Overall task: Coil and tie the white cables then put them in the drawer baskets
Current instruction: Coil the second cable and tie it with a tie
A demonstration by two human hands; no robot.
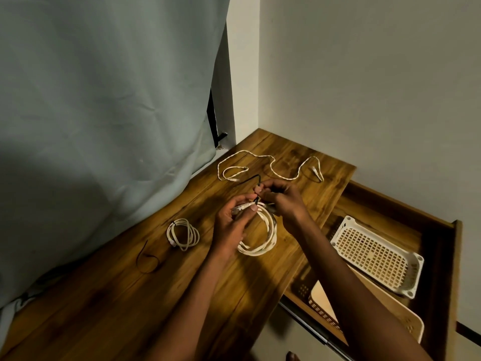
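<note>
My brown wood-grain surface (161,290) fills a corner between a pale grey-green curtain (104,100) and a cream wall (364,87), with an open wooden drawer (440,246) holding a white perforated plastic basket (374,254) to my right. My left hand (234,220) grips the thick coiled white cable (263,235) above the surface while my right hand (281,196) pinches a thin black tie (250,179) at its top. A tied white cable coil (183,233) and a black looped tie (147,259) lie to the left; a loose braided white cable (270,165) sprawls behind my hands.

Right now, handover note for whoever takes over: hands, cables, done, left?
Left hand grips the big coil at its plug end. Right hand pinches a black tie at the coil, not yet fastened.
Small coil lies on the desk, spare black tie beside it.
Third cable lies loose at the back.
White basket in the open drawer holds no cables.
Left: finish this tie, coil the third, basket all.
</note>
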